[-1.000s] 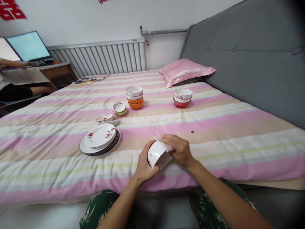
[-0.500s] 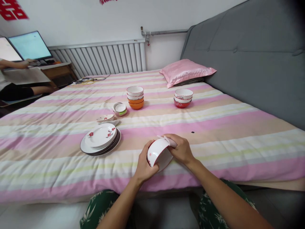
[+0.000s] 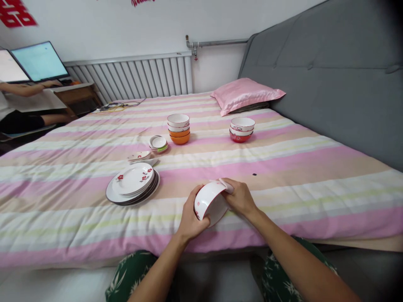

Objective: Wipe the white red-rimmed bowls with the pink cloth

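Observation:
A white bowl with a red rim and small red marks is tilted on its side above the near edge of the bed. My left hand grips its left side, thumb over the rim. On the opposite side, my right hand is closed on a pale pink cloth pressed over the bowl's rim. Part of the cloth is hidden by my fingers. To the left lies a stack of plates, the top one white with red flowers.
Beyond stand a stack of white and orange bowls and another of white and red bowls. Small dishes and shallow dishes lie near the plates. A pink pillow rests by the grey headboard. A person sits at a desk.
My right hand and the cloth have shifted slightly along the bowl's rim. The bowl stays nearly in place in my left hand. The seated person's arm has moved at the desk.

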Tool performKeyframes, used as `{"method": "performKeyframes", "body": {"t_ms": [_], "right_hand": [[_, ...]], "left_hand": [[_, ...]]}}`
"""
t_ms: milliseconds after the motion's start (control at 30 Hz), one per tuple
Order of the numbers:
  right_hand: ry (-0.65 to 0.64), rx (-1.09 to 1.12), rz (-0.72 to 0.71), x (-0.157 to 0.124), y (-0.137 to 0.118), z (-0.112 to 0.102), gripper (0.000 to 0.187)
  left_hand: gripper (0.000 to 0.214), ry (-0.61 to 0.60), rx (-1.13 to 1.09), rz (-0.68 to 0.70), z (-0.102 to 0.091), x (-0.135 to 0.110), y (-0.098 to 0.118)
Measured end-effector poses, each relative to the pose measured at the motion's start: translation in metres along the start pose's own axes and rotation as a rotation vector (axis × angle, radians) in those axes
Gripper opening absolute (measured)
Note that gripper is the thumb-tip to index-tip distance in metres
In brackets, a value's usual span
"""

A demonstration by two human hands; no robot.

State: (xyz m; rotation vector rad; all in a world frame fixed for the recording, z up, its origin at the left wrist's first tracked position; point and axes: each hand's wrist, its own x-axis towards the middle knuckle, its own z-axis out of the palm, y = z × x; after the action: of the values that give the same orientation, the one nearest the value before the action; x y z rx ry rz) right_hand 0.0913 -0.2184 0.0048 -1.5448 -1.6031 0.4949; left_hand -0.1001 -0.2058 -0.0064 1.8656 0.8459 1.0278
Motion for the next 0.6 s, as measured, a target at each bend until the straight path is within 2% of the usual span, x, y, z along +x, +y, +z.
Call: {"method": "performKeyframes", "body": {"t_ms": [167,300,433,533,600], "right_hand": [[0.088,-0.007,-0.063,-0.003,-0.001,0.004,0.036],[0.255,-0.044,-0.326,-0.009,0.001,0.007,0.04],[0.412,-0.186,-0.617,-0.014,-0.004,0.007,0.037],[0.446,-0.262,-0.753,-0.016,-0.01,0.006,0.037],[0.439,-0.294,-0.79,-0.016,-0.013,0.006,0.036]], "left_hand": [[0.075,-0.006,0.023,0.087,0.0,-0.003,0.001],[0.078,0.02,0.093,0.142,0.0,-0.006,0.001],[0.087,0.065,0.201,0.168,-0.001,-0.007,-0.001],[0.089,0.051,0.284,0.238,-0.002,-0.007,0.001],[0.088,0.052,0.321,0.252,-0.002,-0.006,0.003]]}}
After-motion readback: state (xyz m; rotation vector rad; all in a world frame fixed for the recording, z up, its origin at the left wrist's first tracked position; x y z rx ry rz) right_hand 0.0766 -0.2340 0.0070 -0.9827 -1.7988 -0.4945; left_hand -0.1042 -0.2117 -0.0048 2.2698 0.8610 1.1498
